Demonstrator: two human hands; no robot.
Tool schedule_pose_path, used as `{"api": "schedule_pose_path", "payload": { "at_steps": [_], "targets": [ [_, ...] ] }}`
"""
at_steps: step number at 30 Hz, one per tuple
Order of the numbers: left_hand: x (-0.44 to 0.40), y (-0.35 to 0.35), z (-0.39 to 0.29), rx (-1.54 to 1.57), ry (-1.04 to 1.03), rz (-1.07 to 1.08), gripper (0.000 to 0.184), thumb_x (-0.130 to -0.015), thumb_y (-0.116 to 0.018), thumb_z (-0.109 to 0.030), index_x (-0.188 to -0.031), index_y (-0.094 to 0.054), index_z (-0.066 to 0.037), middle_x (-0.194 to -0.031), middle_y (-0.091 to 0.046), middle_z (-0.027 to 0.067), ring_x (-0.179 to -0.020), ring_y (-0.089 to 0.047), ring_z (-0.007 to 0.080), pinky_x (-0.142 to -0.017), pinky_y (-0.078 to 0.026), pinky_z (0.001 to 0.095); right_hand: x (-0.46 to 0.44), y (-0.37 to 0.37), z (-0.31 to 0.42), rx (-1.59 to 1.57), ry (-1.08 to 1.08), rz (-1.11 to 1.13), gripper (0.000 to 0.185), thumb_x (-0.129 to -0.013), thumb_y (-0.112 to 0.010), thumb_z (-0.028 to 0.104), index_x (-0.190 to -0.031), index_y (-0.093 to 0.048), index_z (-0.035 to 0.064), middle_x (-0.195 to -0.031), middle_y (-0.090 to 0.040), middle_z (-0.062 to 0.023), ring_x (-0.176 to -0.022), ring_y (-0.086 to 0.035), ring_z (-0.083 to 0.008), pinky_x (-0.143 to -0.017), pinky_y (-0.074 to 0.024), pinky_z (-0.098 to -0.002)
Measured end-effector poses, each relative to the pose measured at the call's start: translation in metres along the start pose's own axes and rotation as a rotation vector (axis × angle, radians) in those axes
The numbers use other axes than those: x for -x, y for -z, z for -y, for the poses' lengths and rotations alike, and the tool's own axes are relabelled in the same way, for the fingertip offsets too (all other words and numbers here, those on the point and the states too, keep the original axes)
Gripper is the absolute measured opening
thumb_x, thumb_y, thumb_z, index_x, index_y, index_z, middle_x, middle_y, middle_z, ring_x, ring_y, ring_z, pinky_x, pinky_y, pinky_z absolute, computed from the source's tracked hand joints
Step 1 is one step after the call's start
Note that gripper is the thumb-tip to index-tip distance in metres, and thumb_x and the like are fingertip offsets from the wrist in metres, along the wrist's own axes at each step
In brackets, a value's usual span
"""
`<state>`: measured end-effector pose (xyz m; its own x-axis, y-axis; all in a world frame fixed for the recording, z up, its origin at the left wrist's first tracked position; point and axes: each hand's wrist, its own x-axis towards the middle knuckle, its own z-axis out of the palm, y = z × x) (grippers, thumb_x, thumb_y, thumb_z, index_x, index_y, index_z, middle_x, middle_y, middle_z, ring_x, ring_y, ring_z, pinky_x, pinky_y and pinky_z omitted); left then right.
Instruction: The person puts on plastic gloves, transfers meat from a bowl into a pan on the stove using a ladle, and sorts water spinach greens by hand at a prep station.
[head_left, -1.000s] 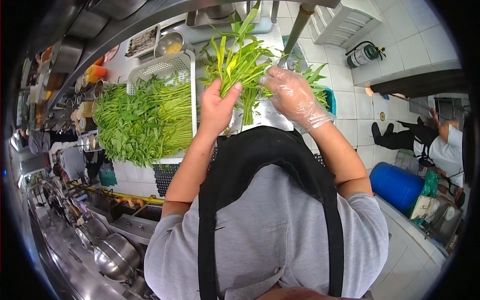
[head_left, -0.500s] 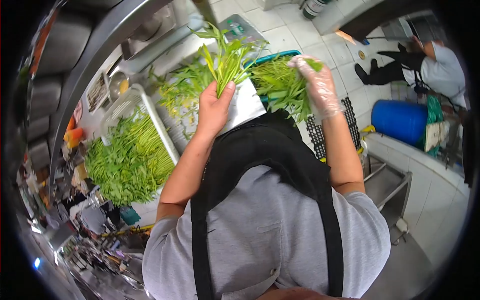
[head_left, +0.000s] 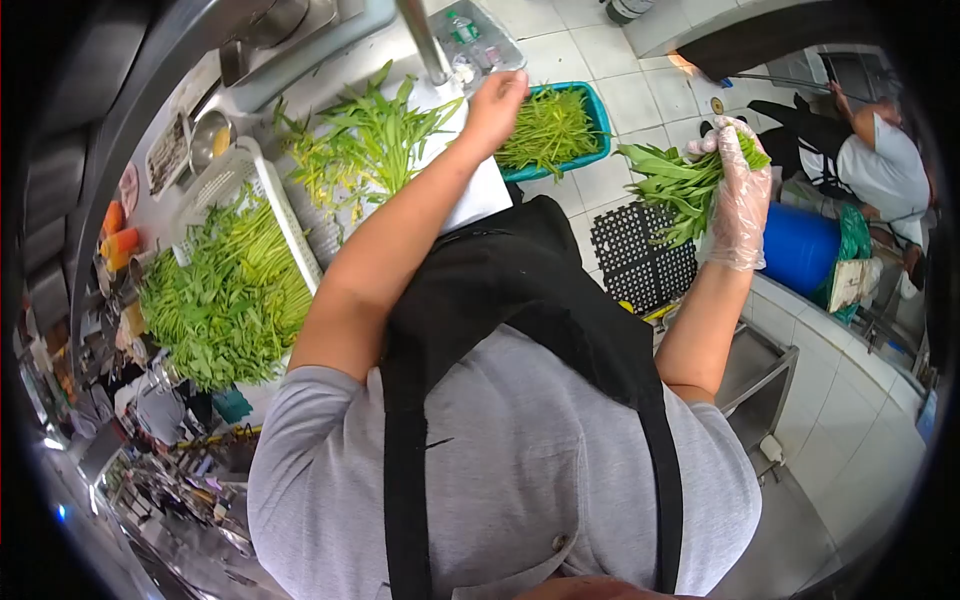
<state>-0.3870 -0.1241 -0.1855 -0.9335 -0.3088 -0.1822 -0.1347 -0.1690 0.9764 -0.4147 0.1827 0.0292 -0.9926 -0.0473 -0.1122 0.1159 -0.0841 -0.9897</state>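
Note:
My right hand (head_left: 742, 205), in a clear plastic glove, is closed around a bunch of water spinach (head_left: 672, 185), leaves pointing left, raised above the floor. My bare left hand (head_left: 495, 112) is by the near corner of a teal basket (head_left: 603, 112) of cut green stems (head_left: 550, 130). Its fingers are curled together, and whatever they hold, if anything, is hidden. Under and beyond my left forearm, loose water spinach (head_left: 385, 135) with some yellowed leaves lies over the metal counter and a white board (head_left: 482, 195). A white perforated basket (head_left: 283, 205) heaped with more water spinach (head_left: 235, 285) stands at the left.
A metal post (head_left: 425, 45) rises behind the board, close to a tray (head_left: 495, 35) with a plastic bottle. A small bowl (head_left: 212, 138) sits past the white basket. On the right are a black rubber mat (head_left: 643, 255), a blue barrel (head_left: 800, 245) and another person (head_left: 880, 165).
My right hand has lifted a bunch from the teal basket and moved right. My left hand has released its bunch onto the board and shifted up and right.

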Motion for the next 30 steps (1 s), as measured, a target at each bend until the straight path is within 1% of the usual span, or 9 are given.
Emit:
{"api": "schedule_pose_path", "payload": {
  "at_steps": [1, 3, 6, 9, 12, 15, 22, 27, 30],
  "targets": [
    [0.01, 0.02, -0.023, 0.039, 0.07, 0.034, 0.044, -0.113, -0.067, -0.037, -0.13, -0.067, 0.004, -0.107, -0.08, 0.0124, -0.1, -0.077, 0.0205, -0.088, -0.061, 0.0326, 0.004, -0.009, 0.004, -0.06, -0.001, 0.041, 0.02, -0.109, -0.073, 0.013, -0.124, -0.072, -0.0003, -0.091, -0.069, -0.0055, -0.084, -0.069, -0.0177, -0.08, -0.0582, -0.0338],
    [0.046, 0.074, -0.06, -0.068, 0.051, 0.056, 0.038, -0.113, -0.068, -0.034, -0.118, -0.072, 0.003, -0.097, -0.08, 0.0106, -0.086, -0.078, 0.0222, -0.081, -0.063, 0.0367, -0.006, -0.014, 0.001, -0.091, 0.008, 0.062, 0.021, -0.108, -0.074, 0.012, -0.124, -0.073, -0.0015, -0.09, -0.066, -0.0041, -0.08, -0.063, -0.0155, -0.076, -0.055, -0.0329],
    [0.102, 0.17, -0.062, -0.447, 0.021, -0.164, 0.042, -0.109, -0.073, -0.04, -0.108, -0.074, 0.002, -0.087, -0.078, 0.0104, -0.078, -0.077, 0.0231, -0.074, -0.062, 0.0388, -0.013, -0.039, -0.004, 0.007, -0.013, 0.112, 0.022, -0.106, -0.075, 0.011, -0.122, -0.073, -0.0044, -0.093, -0.067, -0.0041, -0.076, -0.056, -0.013, -0.073, -0.0504, -0.0321],
    [0.164, 0.223, -0.063, -0.989, 0.347, -0.312, 0.054, -0.1, -0.079, -0.053, -0.098, -0.076, 0.001, -0.085, -0.077, 0.0155, -0.079, -0.078, 0.0297, -0.075, -0.061, 0.0427, -0.008, -0.084, -0.008, -0.069, -0.057, 0.233, 0.018, -0.107, -0.074, 0.011, -0.117, -0.074, -0.0032, -0.094, -0.07, -0.0057, -0.076, -0.058, -0.0126, -0.073, -0.0503, -0.0311],
    [0.196, 0.2, -0.055, -1.116, 0.421, -0.227, 0.066, -0.091, -0.081, -0.065, -0.09, -0.076, 0.001, -0.087, -0.078, 0.0219, -0.085, -0.078, 0.039, -0.079, -0.061, 0.0481, -0.01, -0.123, -0.02, 0.242, 0.023, 0.394, 0.019, -0.11, -0.071, 0.019, -0.115, -0.075, 0.0002, -0.091, -0.073, -0.0034, -0.077, -0.063, -0.0125, -0.074, -0.0511, -0.0298],
    [0.194, 0.166, -0.034, -1.246, 0.379, -0.108, 0.058, -0.089, -0.083, -0.056, -0.092, -0.078, 0.002, -0.096, -0.08, 0.0267, -0.093, -0.078, 0.0448, -0.085, -0.061, 0.0516, 0.007, -0.171, -0.023, 0.4, -0.007, 0.505, 0.021, -0.11, -0.071, 0.019, -0.117, -0.073, -0.0009, -0.092, -0.075, -0.0037, -0.083, -0.068, -0.0123, -0.08, -0.0541, -0.0288],
    [0.179, 0.196, -0.011, -1.168, 0.405, -0.3, 0.038, -0.09, -0.073, -0.018, -0.12, -0.073, 0.006, -0.109, -0.079, 0.0297, -0.105, -0.078, 0.0455, -0.098, -0.061, 0.0534, 0.031, -0.22, -0.045, 0.32, -0.072, 0.824, 0.017, -0.111, -0.07, 0.015, -0.117, -0.073, -0.0004, -0.09, -0.073, -0.0023, -0.082, -0.066, -0.0108, -0.078, -0.0545, -0.0282],
    [0.195, 0.229, -0.02, -0.979, 0.345, -0.312, 0.051, -0.093, -0.07, -0.021, -0.134, -0.063, 0.008, -0.117, -0.076, 0.0349, -0.114, -0.072, 0.0511, -0.102, -0.057, 0.0573, 0.03, -0.219, -0.059, 0.396, -0.116, 0.813, 0.021, -0.108, -0.075, 0.019, -0.117, -0.076, -0.0005, -0.093, -0.074, -0.0024, -0.083, -0.066, -0.0112, -0.079, -0.0542, -0.0294],
    [0.201, 0.24, -0.025, -0.9, 0.259, -0.349, 0.047, -0.097, -0.076, -0.032, -0.12, -0.069, 0.008, -0.111, -0.076, 0.0336, -0.105, -0.075, 0.0474, -0.094, -0.057, 0.0534, 0.028, -0.216, -0.063, 0.537, -0.019, 0.786, 0.022, -0.105, -0.077, 0.019, -0.116, -0.077, 0.0, -0.098, -0.077, -0.0045, -0.087, -0.069, -0.0141, -0.083, -0.055, -0.0323]
  ]
}}
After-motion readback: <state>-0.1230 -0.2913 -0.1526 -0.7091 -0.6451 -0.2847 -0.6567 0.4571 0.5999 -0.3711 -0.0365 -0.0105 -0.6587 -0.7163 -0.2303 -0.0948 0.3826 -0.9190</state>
